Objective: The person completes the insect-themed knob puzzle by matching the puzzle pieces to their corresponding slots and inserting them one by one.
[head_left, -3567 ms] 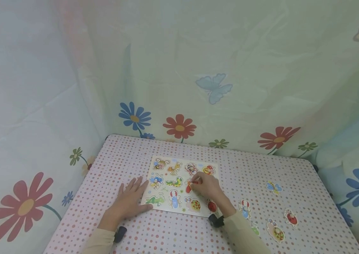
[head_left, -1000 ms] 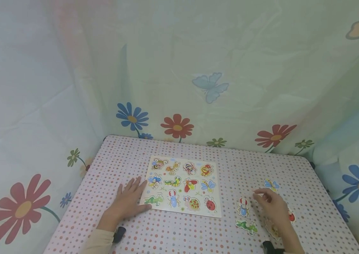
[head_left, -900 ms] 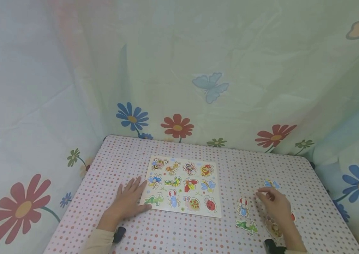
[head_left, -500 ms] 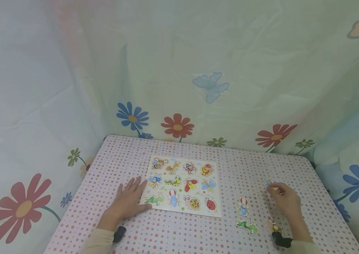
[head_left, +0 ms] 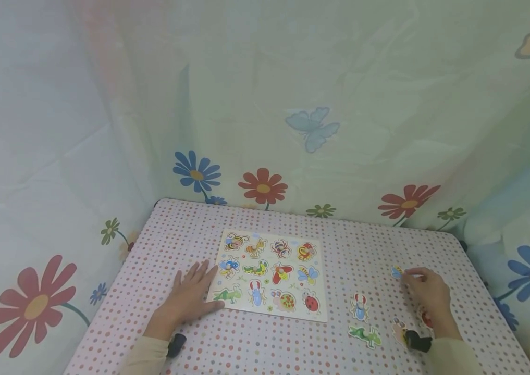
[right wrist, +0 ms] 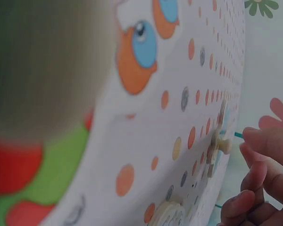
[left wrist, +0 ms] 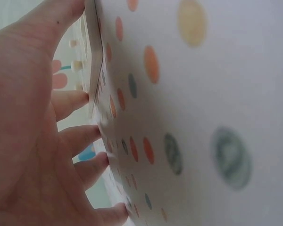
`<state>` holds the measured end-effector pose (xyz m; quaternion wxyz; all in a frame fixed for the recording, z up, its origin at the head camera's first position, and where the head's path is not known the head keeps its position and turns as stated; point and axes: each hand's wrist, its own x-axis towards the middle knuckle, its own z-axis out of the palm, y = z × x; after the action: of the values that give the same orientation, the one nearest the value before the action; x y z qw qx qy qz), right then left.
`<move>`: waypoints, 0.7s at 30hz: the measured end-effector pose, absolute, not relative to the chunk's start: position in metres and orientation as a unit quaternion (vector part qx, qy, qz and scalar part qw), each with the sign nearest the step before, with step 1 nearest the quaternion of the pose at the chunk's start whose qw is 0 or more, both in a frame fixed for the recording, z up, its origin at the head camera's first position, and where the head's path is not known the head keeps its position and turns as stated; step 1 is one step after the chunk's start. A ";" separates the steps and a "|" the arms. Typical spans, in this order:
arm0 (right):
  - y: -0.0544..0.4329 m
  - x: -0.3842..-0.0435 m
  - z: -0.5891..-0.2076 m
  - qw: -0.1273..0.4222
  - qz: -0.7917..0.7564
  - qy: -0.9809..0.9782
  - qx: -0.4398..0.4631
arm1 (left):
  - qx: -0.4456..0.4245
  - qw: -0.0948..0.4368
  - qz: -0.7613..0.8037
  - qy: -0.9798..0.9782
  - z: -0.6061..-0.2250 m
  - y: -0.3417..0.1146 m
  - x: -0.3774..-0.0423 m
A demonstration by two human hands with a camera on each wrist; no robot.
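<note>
The left hand (left wrist: pixel 33 127) fills the left side, palm showing, fingers (left wrist: pixel 91 169) apart. Their tips reach the dotted table (left wrist: pixel 203 94), the uppermost of the four close to a corner of the board (left wrist: pixel 95 42). The thumb (left wrist: pixel 47 21) extends to the board's edge. Small pale knobs (left wrist: pixel 77 66) stand on the board; behind, a pink flower (left wrist: pixel 60 80) and blue patch (left wrist: pixel 87 152) mark the pale wall (left wrist: pixel 4 16).

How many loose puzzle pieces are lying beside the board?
5: beetle, grasshopper nearest the board; snail partly behind the wrist camera, ladybug partly behind the wrist; blue-winged insect by the right hand. Others may be hidden.
</note>
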<state>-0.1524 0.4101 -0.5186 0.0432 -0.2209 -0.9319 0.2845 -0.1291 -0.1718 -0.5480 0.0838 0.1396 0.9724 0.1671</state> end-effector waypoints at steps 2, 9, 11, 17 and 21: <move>0.411 -0.155 -0.519 0.034 0.286 -0.929 -0.232 | 0.140 0.082 0.167 0.973 -0.548 -0.172 -0.129; 0.413 -0.160 -0.521 0.010 0.281 -0.929 -0.239 | 0.139 0.085 0.168 0.972 -0.548 -0.171 -0.129; 0.415 -0.161 -0.522 0.003 0.281 -0.929 -0.241 | 0.138 0.088 0.169 0.972 -0.548 -0.171 -0.128; 0.417 -0.162 -0.529 0.004 0.269 -0.931 -0.248 | 0.134 0.094 0.166 0.972 -0.548 -0.171 -0.128; 0.416 -0.165 -0.532 0.008 0.268 -0.929 -0.257 | 0.137 0.087 0.169 0.972 -0.546 -0.171 -0.128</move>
<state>-0.1649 0.4164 -0.5317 0.0083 -0.2566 -0.9287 0.2676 -0.1278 -0.1710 -0.5464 0.0870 0.1368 0.9723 0.1687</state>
